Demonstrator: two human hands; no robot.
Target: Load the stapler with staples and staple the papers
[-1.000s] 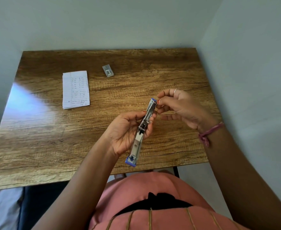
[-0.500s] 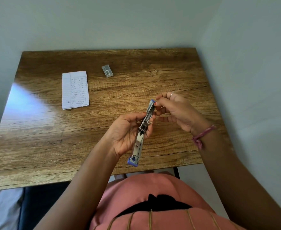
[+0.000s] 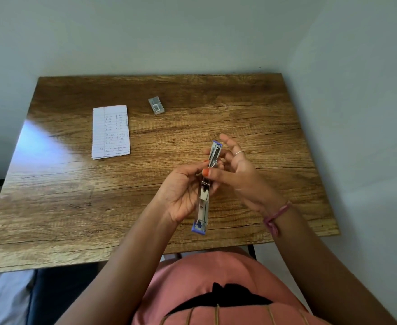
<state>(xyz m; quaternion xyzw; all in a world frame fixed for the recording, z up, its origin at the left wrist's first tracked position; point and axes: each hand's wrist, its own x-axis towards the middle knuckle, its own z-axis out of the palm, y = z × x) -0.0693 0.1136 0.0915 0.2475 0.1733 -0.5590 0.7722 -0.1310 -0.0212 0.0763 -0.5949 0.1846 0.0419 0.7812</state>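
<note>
Bare forearms, pink cord bracelet [image 3: 276, 215] knotted at right wrist, thin silver ring [image 3: 239, 152] on right hand, orange-painted nails, salmon top with black neckline detail, thin tan stripes noted

A brown wooden table [image 3: 75, 195] stands in a corner, up against pale walls [image 3: 192, 31]. Light shines on its left side. A pink top [image 3: 216, 273] with a black bow [image 3: 225, 294] shows at the bottom.
</note>
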